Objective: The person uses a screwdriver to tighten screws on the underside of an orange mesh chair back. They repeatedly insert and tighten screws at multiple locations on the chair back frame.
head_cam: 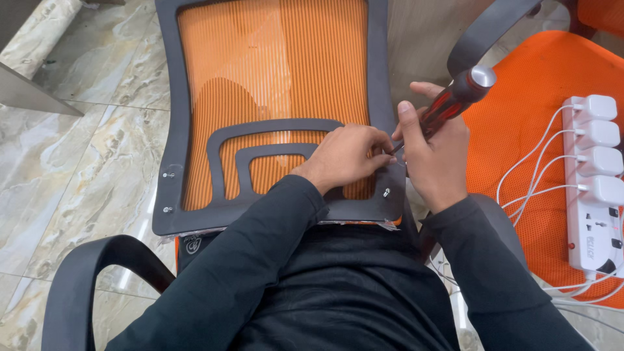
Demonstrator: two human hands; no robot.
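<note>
Four white plugs (pixel 599 149) in power strip (pixel 593 244)

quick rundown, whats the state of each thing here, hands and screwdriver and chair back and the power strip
left hand: pressed on the chair back's right edge
right hand: gripping the screwdriver
screwdriver: tilted, tip at the frame's right side
chair back: lying flat across the lap, two screws in its left edge
power strip: on an orange seat, four white plugs in

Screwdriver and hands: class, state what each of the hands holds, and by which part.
The right hand grips the screwdriver by its red-and-black handle. The left hand rests on the chair back's grey frame; whether it pinches anything cannot be told.
</note>
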